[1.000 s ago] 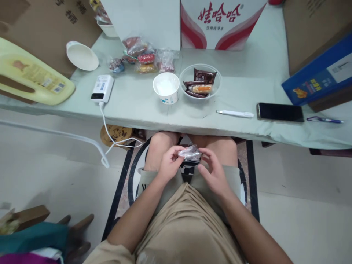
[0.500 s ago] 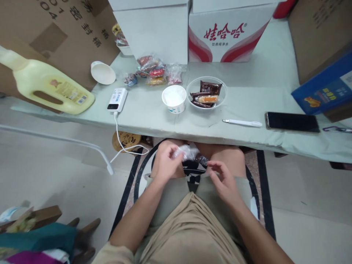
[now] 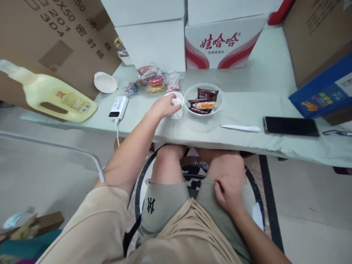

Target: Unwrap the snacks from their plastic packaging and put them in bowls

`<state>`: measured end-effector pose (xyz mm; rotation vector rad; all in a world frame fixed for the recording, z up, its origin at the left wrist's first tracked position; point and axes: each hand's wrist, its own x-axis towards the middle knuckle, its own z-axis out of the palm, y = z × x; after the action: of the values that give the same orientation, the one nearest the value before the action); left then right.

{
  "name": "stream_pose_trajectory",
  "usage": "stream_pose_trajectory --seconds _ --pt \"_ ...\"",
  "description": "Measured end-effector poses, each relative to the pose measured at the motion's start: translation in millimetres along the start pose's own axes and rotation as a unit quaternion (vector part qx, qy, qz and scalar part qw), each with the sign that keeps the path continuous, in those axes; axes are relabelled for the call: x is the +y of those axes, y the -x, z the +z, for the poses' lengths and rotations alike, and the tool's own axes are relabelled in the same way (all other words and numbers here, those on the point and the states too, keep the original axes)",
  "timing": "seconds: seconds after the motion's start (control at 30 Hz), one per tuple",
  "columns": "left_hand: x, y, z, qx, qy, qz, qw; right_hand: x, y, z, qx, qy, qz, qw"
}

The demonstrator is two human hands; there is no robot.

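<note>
My left hand (image 3: 165,105) is over the white paper cup (image 3: 176,114) on the table. Its thumb and forefinger curl at the cup's mouth around a crumpled clear plastic wrapper (image 3: 178,100), which is partly hidden. Just right of the cup, a clear round bowl (image 3: 222,106) holds several brown packets (image 3: 207,95) and one with an orange label (image 3: 205,105). My right hand (image 3: 229,192) rests on my right thigh, fingers loosely curled with nothing visible in them.
Loose wrapped snacks (image 3: 154,80) lie behind the cup. A power bank (image 3: 118,107) with a cable, a tipped paper cup (image 3: 106,83) and a yellow jug (image 3: 59,97) are left. A white-handled blade tool (image 3: 240,128) and a phone (image 3: 290,126) lie right; cartons (image 3: 217,46) stand behind.
My left hand has gone from above my lap up to the paper cup, carrying the plastic wrapper. My right hand has dropped onto my thigh and its fingers have curled in.
</note>
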<state>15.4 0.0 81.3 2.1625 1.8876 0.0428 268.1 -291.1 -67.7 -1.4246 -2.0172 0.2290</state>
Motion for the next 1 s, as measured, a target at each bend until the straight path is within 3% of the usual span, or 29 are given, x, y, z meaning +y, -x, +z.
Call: stream_pose_trajectory --seconds 0.17,0.3,0.67,1.0 --pt "2 -1 2 -0.086 -0.137 0.049 0.986 0 1 1 -0.002 -0.012 0.004 1.0" --pt "6 -18 11 -0.097 -0.214 0.075 0.969 0 2 3 -0.003 -0.022 0.014 1.0" --pt "8 -52 1 -0.145 -0.132 -0.012 0.981 -2 -1 4 -0.011 -0.023 0.021 0.999" --pt "12 -44 0 -0.164 -0.2 0.067 0.964 3 0 5 0.001 -0.029 0.002 1.0"
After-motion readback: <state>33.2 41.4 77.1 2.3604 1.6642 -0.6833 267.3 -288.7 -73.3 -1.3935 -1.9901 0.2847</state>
